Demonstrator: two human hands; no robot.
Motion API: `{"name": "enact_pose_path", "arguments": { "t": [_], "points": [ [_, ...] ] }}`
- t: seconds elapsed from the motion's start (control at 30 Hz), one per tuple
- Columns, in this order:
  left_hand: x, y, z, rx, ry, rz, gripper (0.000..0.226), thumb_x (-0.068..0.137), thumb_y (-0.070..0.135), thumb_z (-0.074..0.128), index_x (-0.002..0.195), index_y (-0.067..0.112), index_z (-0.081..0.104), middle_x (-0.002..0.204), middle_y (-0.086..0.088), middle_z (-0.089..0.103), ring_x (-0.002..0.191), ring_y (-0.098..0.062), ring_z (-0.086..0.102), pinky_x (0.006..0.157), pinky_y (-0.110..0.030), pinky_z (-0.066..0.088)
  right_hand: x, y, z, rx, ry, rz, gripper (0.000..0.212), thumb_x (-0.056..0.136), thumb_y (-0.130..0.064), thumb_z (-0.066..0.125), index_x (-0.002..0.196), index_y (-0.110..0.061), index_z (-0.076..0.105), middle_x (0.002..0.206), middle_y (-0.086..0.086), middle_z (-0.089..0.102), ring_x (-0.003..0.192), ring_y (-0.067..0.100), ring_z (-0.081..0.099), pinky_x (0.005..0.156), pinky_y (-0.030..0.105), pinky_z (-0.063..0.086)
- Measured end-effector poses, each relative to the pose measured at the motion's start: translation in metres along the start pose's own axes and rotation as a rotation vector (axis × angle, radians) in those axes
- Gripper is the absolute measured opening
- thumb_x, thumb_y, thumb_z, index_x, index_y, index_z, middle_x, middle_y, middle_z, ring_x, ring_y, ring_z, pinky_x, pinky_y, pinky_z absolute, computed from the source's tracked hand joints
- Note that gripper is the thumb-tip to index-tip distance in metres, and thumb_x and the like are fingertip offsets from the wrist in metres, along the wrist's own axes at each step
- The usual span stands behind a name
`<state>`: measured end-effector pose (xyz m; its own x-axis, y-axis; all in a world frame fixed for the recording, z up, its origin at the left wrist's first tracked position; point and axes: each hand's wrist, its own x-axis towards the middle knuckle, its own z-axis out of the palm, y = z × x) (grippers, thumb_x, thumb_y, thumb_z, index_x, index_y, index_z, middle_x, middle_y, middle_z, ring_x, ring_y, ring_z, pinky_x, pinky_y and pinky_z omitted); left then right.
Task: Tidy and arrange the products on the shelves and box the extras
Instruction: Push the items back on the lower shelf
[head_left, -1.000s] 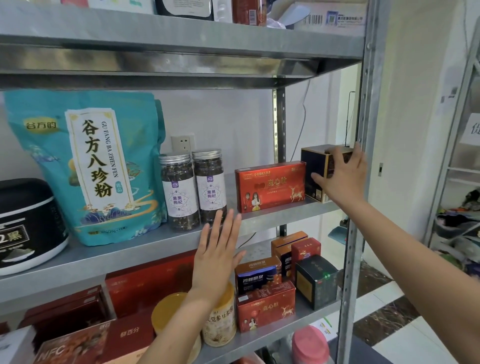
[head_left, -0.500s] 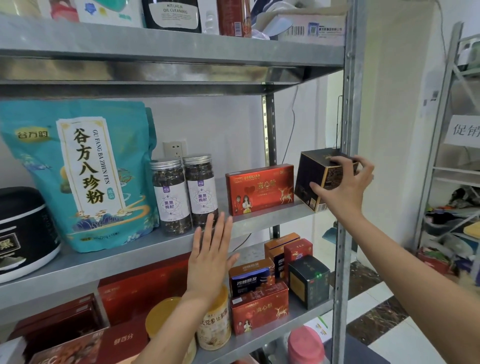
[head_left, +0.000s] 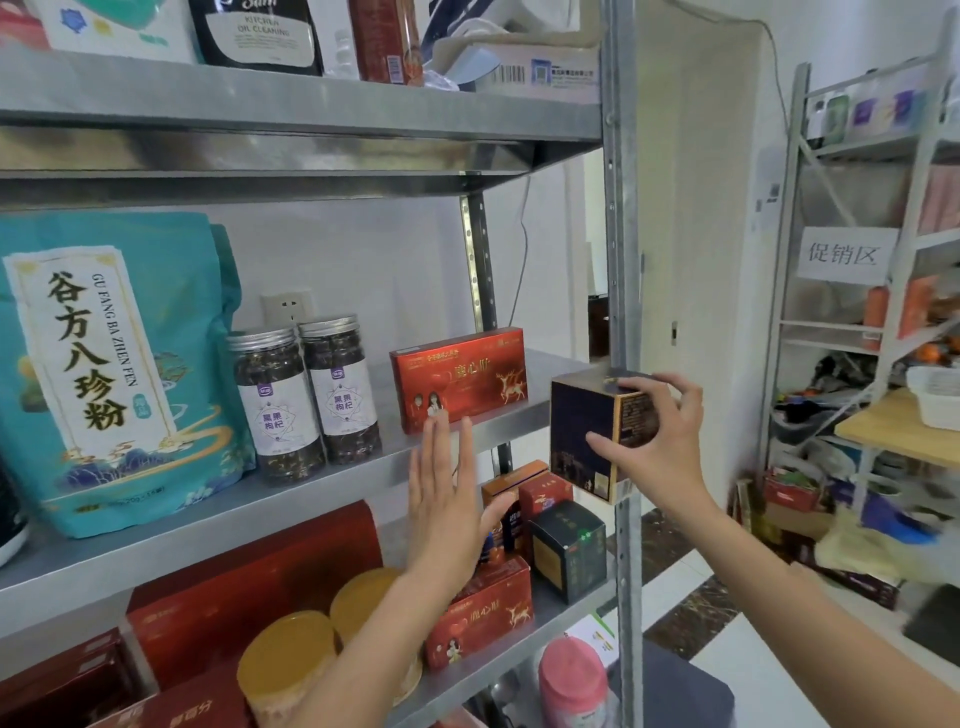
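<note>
My right hand (head_left: 657, 434) grips a dark cube-shaped box with gold edging (head_left: 584, 431), held in the air just off the right end of the middle shelf (head_left: 322, 483), in front of the steel upright (head_left: 621, 260). My left hand (head_left: 447, 504) is flat and open, fingers up, in front of that shelf's edge, below a red flat box with a deer (head_left: 460, 379). Left of the red box stand two clear jars of dark berries (head_left: 306, 395) and a big teal pouch (head_left: 114, 364).
The lower shelf (head_left: 519, 644) carries red boxes, a small black box (head_left: 569, 551), gold-lidded jars (head_left: 288, 654) and a pink-capped bottle (head_left: 571, 680). The top shelf holds bags and cartons. A second rack (head_left: 852, 322) with a paper sign stands at the right, with clutter on the floor beneath it.
My right hand has taken the dark box off the right end of the middle shelf and drawn it out and down past the upright. My left hand stays flat and open.
</note>
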<state>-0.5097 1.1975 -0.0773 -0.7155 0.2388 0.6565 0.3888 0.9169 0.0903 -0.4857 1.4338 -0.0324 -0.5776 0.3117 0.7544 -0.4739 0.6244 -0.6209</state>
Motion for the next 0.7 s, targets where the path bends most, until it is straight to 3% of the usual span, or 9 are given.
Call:
{"name": "enact_pose_path", "arguments": {
  "t": [0.1, 0.17, 0.23, 0.33, 0.5, 0.6, 0.7],
  "points": [
    [0.015, 0.031, -0.001, -0.645, -0.244, -0.055, 0.087, 0.084, 0.074, 0.035, 0.152, 0.041, -0.009, 0.161, 0.011, -0.023, 0.149, -0.009, -0.018, 0.119, -0.034, -0.006, -0.015, -0.003, -0.012, 0.056, -0.070, -0.002, 0.063, 0.064, -0.019, 0.090, 0.117, -0.028, 0.057, 0.133, 0.001, 0.035, 0.128, 0.022, 0.039, 0.106, 0.042, 0.043],
    [0.020, 0.049, -0.009, -1.091, -0.452, -0.152, 0.070, 0.083, 0.072, 0.047, 0.144, 0.048, 0.025, 0.163, 0.004, 0.018, 0.148, -0.012, 0.022, 0.119, -0.035, 0.023, -0.023, -0.007, -0.023, 0.135, -0.143, 0.018, 0.063, 0.063, -0.022, 0.091, 0.115, -0.034, 0.057, 0.130, -0.005, 0.038, 0.124, 0.013, 0.042, 0.097, 0.035, 0.049],
    [0.021, 0.060, -0.015, -1.397, -0.585, -0.234, 0.072, 0.074, 0.075, 0.061, 0.136, 0.039, 0.046, 0.141, 0.000, 0.056, 0.126, -0.015, 0.056, 0.106, -0.037, 0.045, -0.030, -0.014, -0.032, 0.233, -0.215, 0.070, 0.060, 0.062, -0.032, 0.089, 0.111, -0.046, 0.057, 0.128, -0.011, 0.042, 0.116, -0.001, 0.046, 0.083, 0.023, 0.053],
    [0.017, 0.071, -0.017, -1.575, -0.678, -0.287, 0.080, 0.070, 0.066, 0.072, 0.136, 0.027, 0.050, 0.128, -0.003, 0.066, 0.118, -0.023, 0.063, 0.100, -0.042, 0.050, -0.036, -0.021, -0.046, 0.349, -0.234, 0.167, 0.060, 0.062, -0.044, 0.080, 0.117, -0.046, 0.055, 0.130, -0.013, 0.046, 0.107, -0.006, 0.051, 0.074, 0.018, 0.054],
    [-0.005, 0.095, -0.022, -1.848, -0.633, -0.498, 0.052, 0.083, 0.041, 0.071, 0.127, 0.015, 0.061, 0.117, -0.012, 0.071, 0.099, -0.026, 0.071, 0.072, -0.031, 0.059, -0.058, -0.021, -0.056, 0.384, -0.260, 0.314, 0.082, 0.059, -0.059, 0.074, 0.134, -0.049, 0.043, 0.132, -0.024, 0.047, 0.112, 0.002, 0.055, 0.079, 0.027, 0.056],
    [-0.022, 0.104, -0.021, -1.945, -0.646, -0.591, 0.043, 0.080, 0.040, 0.065, 0.115, 0.015, 0.072, 0.113, -0.015, 0.072, 0.094, -0.026, 0.073, 0.069, -0.034, 0.059, -0.078, -0.016, -0.056, 0.490, -0.263, 0.460, 0.098, 0.056, -0.068, 0.075, 0.142, -0.051, 0.031, 0.141, -0.024, 0.041, 0.120, 0.007, 0.055, 0.084, 0.033, 0.057],
    [-0.040, 0.107, -0.016, -1.947, -0.634, -0.702, 0.054, 0.077, 0.041, 0.066, 0.122, 0.011, 0.066, 0.114, -0.015, 0.071, 0.094, -0.028, 0.072, 0.074, -0.037, 0.057, -0.104, -0.005, -0.056, 0.639, -0.408, 0.629, 0.113, 0.053, -0.066, 0.084, 0.145, -0.055, 0.019, 0.143, -0.013, 0.046, 0.117, 0.010, 0.061, 0.084, 0.036, 0.058]
  ]
}}
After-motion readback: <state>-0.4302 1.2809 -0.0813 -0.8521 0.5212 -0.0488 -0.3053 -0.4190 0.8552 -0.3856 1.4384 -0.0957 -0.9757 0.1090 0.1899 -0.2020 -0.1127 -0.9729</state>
